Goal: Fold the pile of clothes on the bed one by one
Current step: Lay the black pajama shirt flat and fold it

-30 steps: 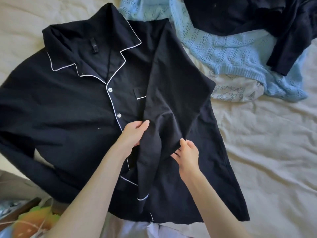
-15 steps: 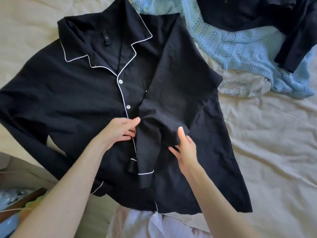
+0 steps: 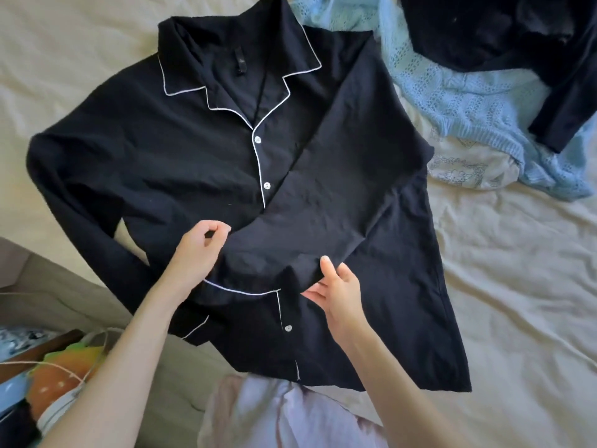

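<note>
A black pyjama shirt (image 3: 161, 163) with white piping lies front-up on the cream bed sheet (image 3: 517, 302), collar away from me. Its right-hand sleeve (image 3: 323, 205) is folded diagonally across the front, and the piped cuff (image 3: 242, 291) lies flat near the hem. My left hand (image 3: 197, 253) pinches the sleeve's upper edge between thumb and forefinger. My right hand (image 3: 339, 295) pinches the sleeve's lower edge, thumb on top. The other sleeve (image 3: 80, 202) runs down the left side.
A light blue knit (image 3: 452, 101), a dark garment (image 3: 517, 37) and a white printed cloth (image 3: 468, 169) lie piled at the back right. A pale lilac garment (image 3: 290, 415) sits below the shirt hem. Beyond the bed's left edge stands an orange and green bag (image 3: 64, 367).
The folded sleeve, which hung bunched with its cuff pointing toward me, now lies flatter across the shirt front with the cuff turned left. Both hands shifted lower along it.
</note>
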Demonstrator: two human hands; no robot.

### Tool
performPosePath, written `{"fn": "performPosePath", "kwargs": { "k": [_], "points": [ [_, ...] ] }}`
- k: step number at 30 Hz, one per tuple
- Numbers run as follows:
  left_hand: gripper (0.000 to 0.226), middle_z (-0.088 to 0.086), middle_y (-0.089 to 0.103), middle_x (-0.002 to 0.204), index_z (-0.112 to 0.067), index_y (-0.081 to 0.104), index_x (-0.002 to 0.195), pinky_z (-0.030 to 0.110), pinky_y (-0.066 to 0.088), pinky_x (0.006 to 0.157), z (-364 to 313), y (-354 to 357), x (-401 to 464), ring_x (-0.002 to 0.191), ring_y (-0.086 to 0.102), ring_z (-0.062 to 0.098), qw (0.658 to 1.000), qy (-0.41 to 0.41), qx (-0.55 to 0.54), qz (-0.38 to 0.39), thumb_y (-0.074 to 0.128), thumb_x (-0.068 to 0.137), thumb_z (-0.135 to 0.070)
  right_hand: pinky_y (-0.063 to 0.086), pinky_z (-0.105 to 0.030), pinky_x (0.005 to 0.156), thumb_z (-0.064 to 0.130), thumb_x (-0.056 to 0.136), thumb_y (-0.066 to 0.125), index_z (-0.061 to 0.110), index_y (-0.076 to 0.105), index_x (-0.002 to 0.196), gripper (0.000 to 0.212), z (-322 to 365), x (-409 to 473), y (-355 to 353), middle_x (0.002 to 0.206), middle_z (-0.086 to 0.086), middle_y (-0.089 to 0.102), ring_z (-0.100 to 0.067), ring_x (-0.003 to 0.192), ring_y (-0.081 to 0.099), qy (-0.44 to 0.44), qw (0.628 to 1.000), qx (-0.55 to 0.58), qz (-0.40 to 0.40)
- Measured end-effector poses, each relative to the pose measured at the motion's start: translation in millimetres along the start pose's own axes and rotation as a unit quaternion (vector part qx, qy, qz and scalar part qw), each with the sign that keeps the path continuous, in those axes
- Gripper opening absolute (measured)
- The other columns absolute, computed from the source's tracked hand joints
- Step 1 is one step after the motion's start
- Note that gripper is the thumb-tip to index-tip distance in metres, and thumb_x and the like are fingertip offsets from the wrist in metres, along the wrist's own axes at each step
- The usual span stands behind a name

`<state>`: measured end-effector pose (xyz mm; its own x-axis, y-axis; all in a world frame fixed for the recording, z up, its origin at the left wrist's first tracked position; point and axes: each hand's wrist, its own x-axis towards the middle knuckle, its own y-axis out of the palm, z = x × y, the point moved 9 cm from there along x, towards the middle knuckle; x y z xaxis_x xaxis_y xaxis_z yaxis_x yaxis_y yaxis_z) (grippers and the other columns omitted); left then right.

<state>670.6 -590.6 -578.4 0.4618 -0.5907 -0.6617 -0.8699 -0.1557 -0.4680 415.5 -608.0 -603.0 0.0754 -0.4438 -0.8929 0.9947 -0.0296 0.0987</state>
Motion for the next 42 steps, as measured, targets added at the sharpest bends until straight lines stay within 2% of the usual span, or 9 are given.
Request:
{"fn": "performPosePath", "kwargs": {
  "k": [3, 9, 16, 19, 25, 29, 33, 37, 42],
  "points": [
    [0.015, -0.014, 0.064, 0.084, -0.035, 0.058, 0.099, 0.021, 0.045, 0.072, 14.0, -6.0, -4.1, 0.081, 0.059, -0.001, 0.998, -0.037, 0.013, 0.054, 0.061, 0.086, -0.041, 0.057, -0.033, 0.075, 0.027, 0.094, 0.057, 0.015, 0.048, 0.099, 0.016, -16.8, -2.4, 12.5, 0.073, -0.013, 0.047, -0.027, 0.074, 0.052, 0.048, 0.998, 0.039, 0.024],
    [0.031, 0.005, 0.07, 0.087, -0.014, 0.058, 0.112, 0.023, 0.049, 0.069, 62.3, 4.6, -32.7, 0.084, 0.063, 0.012, 0.974, -0.142, -0.017, 0.174, 0.07, 0.083, -0.014, 0.051, -0.031, 0.089, 0.028, 0.087, 0.067, 0.015, 0.063, 0.099, 0.018, -46.2, -9.0, 33.8, 0.105, 0.007, 0.069, -0.01, 0.104, 0.061, 0.068, 0.99, -0.073, 0.096],
    [0.006, -0.005, 0.067, 0.09, -0.025, 0.065, 0.089, 0.018, 0.043, 0.063, 61.7, -30.1, -31.4, 0.081, 0.06, 0.003, 0.996, -0.056, -0.075, -0.002, 0.061, 0.09, -0.021, 0.053, -0.028, 0.064, 0.02, 0.095, 0.052, 0.017, 0.056, 0.09, 0.008, -39.1, -20.4, 39.4, 0.076, 0.002, 0.063, -0.01, 0.061, 0.063, -0.02, 0.967, -0.237, 0.086],
    [0.005, 0.001, 0.067, 0.094, -0.019, 0.063, 0.094, 0.026, 0.053, 0.063, 76.7, -44.0, -39.3, 0.087, 0.063, 0.015, 0.996, -0.067, -0.036, -0.054, 0.059, 0.091, -0.017, 0.053, -0.026, 0.061, 0.03, 0.095, 0.053, 0.015, 0.057, 0.092, 0.016, -54.5, -26.7, 35.9, 0.079, 0.006, 0.068, -0.015, 0.067, 0.069, 0.025, 0.944, -0.314, 0.094],
    [0.039, 0.015, 0.057, 0.119, -0.006, 0.049, 0.12, 0.033, 0.045, 0.083, 127.3, -88.1, -71.6, 0.098, 0.056, 0.024, 0.952, -0.135, -0.005, -0.276, 0.065, 0.088, -0.022, 0.036, -0.03, 0.067, 0.037, 0.092, 0.054, 0.016, 0.05, 0.088, 0.021, -22.7, -23.1, 14.1, 0.074, 0.01, 0.056, -0.02, 0.086, 0.056, -0.116, 0.821, -0.556, -0.066],
    [0.077, 0.013, 0.037, 0.146, -0.011, 0.025, 0.144, 0.043, 0.04, 0.104, 157.4, -75.7, -72.5, 0.13, 0.041, 0.031, 0.943, -0.203, -0.096, -0.245, 0.07, 0.084, -0.028, 0.041, -0.041, 0.09, 0.025, 0.09, 0.061, 0.01, 0.061, 0.115, 0.029, 0.4, -42.9, 67.8, 0.119, -0.009, 0.06, -0.031, 0.114, 0.052, -0.387, 0.644, -0.66, -0.005],
    [0.073, 0.011, 0.046, 0.14, -0.012, 0.027, 0.144, 0.036, 0.039, 0.098, 158.8, -58.3, -56.4, 0.121, 0.048, 0.025, 0.941, -0.23, -0.156, -0.192, 0.069, 0.085, -0.029, 0.01, -0.051, 0.115, 0.042, 0.097, 0.043, 0.023, 0.02, 0.15, 0.062, -20.4, -18.4, 92.1, 0.159, -0.008, 0.01, -0.029, 0.147, 0.004, -0.349, 0.504, -0.787, 0.072],
    [0.028, 0.003, 0.063, 0.102, -0.009, 0.059, 0.115, 0.028, 0.041, 0.081, 151.9, -65.8, -49.0, 0.1, 0.058, 0.02, 0.942, -0.206, -0.147, -0.22, 0.062, 0.09, -0.02, 0.007, -0.05, 0.116, 0.047, 0.096, 0.039, 0.027, 0.003, 0.152, 0.069, -35.4, 5.1, 88.9, 0.16, -0.004, -0.008, -0.027, 0.146, -0.007, -0.294, 0.463, -0.831, 0.096],
    [0.073, -0.002, 0.049, 0.12, -0.016, 0.039, 0.134, 0.032, 0.043, 0.089, 154.3, -48.3, -48.8, 0.109, 0.05, 0.02, 0.958, -0.21, -0.136, -0.141, 0.069, 0.077, -0.051, 0.005, -0.049, 0.116, 0.048, 0.097, 0.036, 0.027, -0.003, 0.151, 0.07, -39.9, 13.4, 85.8, 0.159, -0.004, -0.015, -0.026, 0.146, -0.011, -0.28, 0.446, -0.844, 0.1]
  ]
}}
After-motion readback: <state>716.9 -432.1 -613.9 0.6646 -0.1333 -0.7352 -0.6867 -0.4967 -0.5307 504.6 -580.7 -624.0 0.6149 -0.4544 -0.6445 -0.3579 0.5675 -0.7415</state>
